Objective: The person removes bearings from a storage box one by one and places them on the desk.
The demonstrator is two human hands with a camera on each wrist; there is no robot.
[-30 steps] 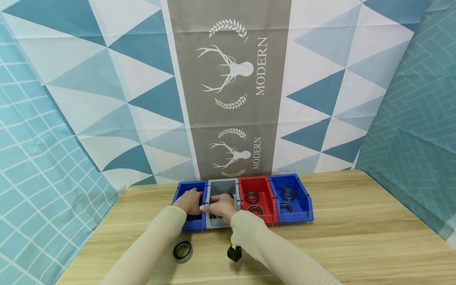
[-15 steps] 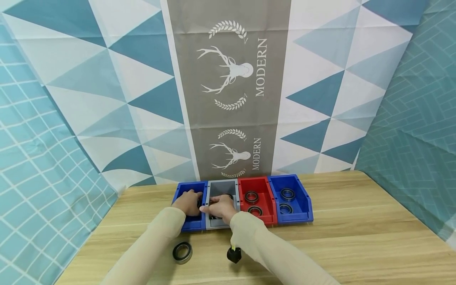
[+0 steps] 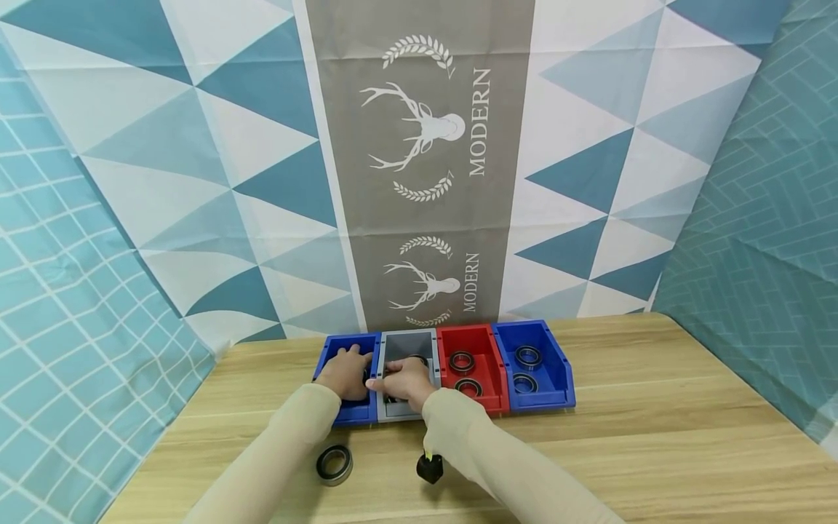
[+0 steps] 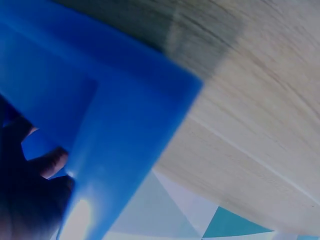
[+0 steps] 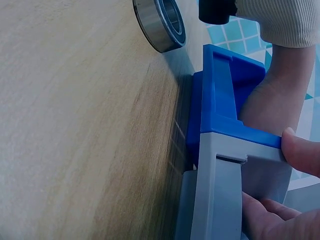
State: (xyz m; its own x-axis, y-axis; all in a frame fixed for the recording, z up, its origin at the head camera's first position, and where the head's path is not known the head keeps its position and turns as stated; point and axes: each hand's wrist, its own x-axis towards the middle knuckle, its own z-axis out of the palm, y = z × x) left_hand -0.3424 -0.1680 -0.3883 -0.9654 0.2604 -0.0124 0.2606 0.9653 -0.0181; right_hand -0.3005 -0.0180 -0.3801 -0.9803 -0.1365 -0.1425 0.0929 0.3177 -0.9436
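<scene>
Four bins stand in a row on the wooden table. My left hand (image 3: pixel 345 372) reaches into the left blue bin (image 3: pixel 356 415); a dark thing, perhaps a bearing, shows beside its fingers. In the left wrist view, fingers (image 4: pixel 52 162) show behind that bin's wall, too dark to reveal a hold. My right hand (image 3: pixel 407 381) is in the grey bin (image 3: pixel 401 340), its thumb stretched to the wall bordering the blue bin. Its other fingers (image 5: pixel 257 212) are bent inside, tips partly hidden. Parts of bearings (image 3: pixel 419 359) show around this hand.
A loose bearing (image 3: pixel 334 464) lies on the table before the left bin. The red bin (image 3: pixel 484 342) and right blue bin (image 3: pixel 538 333) each hold two bearings. A black object (image 3: pixel 430 468) is at the right sleeve's underside. Patterned cloth hangs behind.
The left hand's fingers shift slightly inside the blue bin. The right hand, the bins and the loose bearing stay in place.
</scene>
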